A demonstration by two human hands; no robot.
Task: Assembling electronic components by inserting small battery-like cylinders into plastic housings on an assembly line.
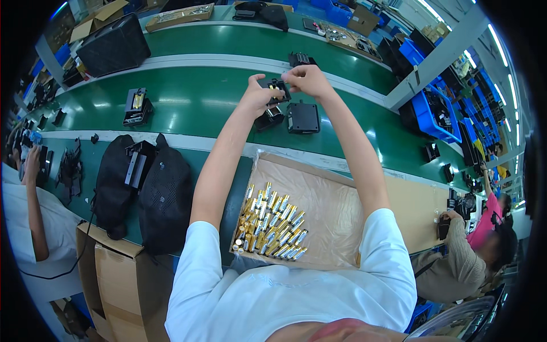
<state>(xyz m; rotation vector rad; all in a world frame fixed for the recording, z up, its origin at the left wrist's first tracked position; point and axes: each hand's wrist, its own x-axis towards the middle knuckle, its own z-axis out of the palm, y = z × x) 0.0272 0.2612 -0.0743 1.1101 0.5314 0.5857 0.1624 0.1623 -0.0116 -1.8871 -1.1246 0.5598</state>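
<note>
Both my arms reach out over the green bench. My left hand (260,97) grips a small black battery case (278,85) with gold batteries showing inside it. At the case's right side is my right hand (310,81), its fingers curled and pinched together; what they hold, if anything, is too small to make out. Just below my hands lie a black device (270,118) and a black square box (303,118). Closer to me, a shallow cardboard tray (336,228) lined with clear film carries many gold-and-white batteries (272,222), heaped on its left side.
Another black case with batteries (137,106) stands on the bench to the left. Two black mesh bags (165,199) lie beside the tray, above an open carton (117,279). A blue bin (436,117) is at the right. People work on both sides.
</note>
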